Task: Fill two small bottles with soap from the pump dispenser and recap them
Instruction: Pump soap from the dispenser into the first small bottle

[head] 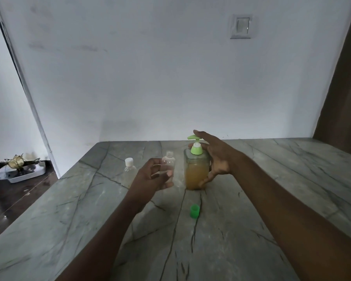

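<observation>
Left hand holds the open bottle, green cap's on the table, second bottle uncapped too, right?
Not quite: the head view shows the second bottle with its white cap on. The left hand does hold the open bottle; the green cap lies on the table.

No readable text or labels anywhere

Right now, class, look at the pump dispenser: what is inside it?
Amber soap fills the lower part of the pump dispenser; above it looks empty. The right hand covers its right side, and no pump tube can be made out.
</observation>
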